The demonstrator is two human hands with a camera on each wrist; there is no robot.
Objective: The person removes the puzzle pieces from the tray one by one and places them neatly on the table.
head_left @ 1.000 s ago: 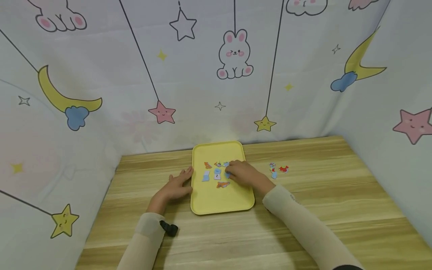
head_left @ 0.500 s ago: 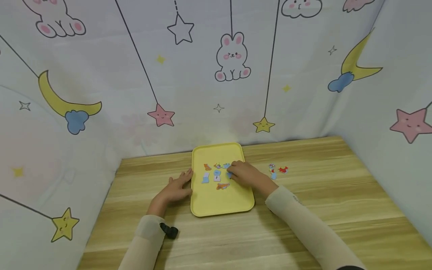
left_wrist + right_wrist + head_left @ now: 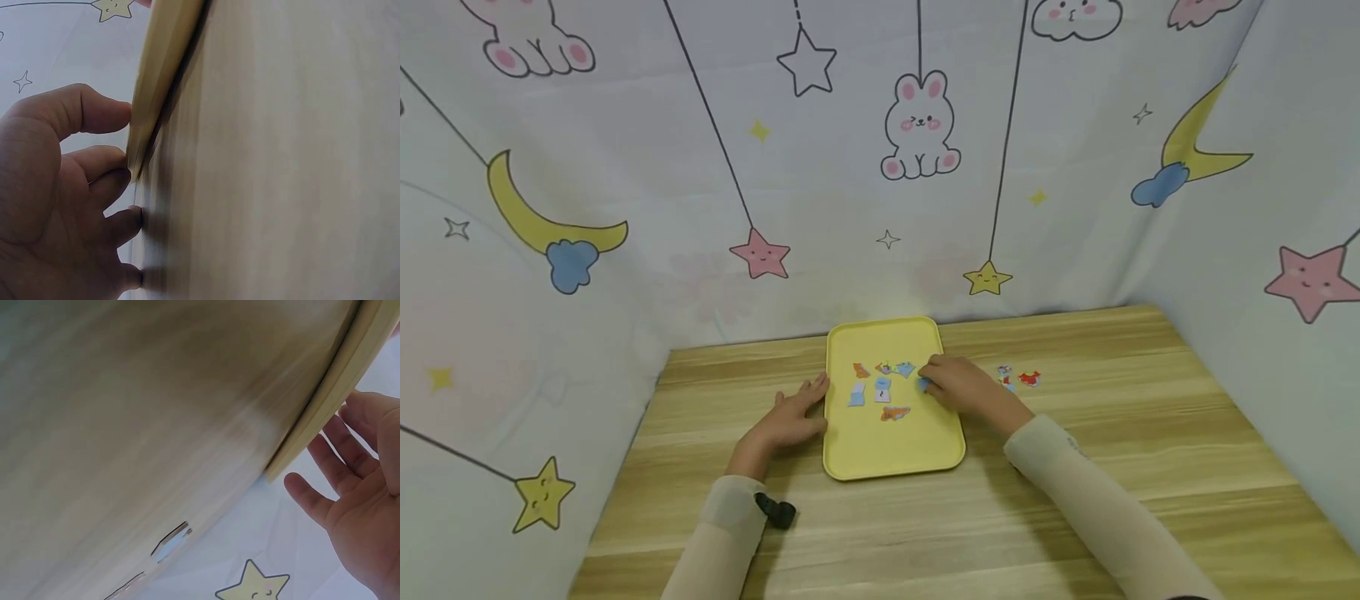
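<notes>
A yellow tray (image 3: 891, 454) lies on the table with small flat printed pieces on it that look like puzzle pieces. My right hand (image 3: 962, 387) is over the tray's right side, fingers bent, and pinches a light-blue puzzle piece (image 3: 923, 384). Its fingertips hide part of that piece; in the right wrist view the right hand (image 3: 356, 469) reaches past the rim and the piece is hidden. My left hand (image 3: 790, 418) rests at the tray's left edge. In the left wrist view the left hand (image 3: 69, 181) has its thumb against the tray's side (image 3: 156, 75) and its fingertips on the table.
On the tray lie orange pieces (image 3: 895, 413), a blue-and-white piece (image 3: 882, 390) and several others. Right of it, a red piece (image 3: 1029, 379) and other loose pieces (image 3: 1004, 372) lie on the wooden table (image 3: 1112, 400). A patterned cloth (image 3: 850, 167) hangs behind.
My right hand has moved right, toward the tray's right rim, and the light-blue piece has moved with it. Another blue piece at the top row now shows fully. The left hand stays in place.
</notes>
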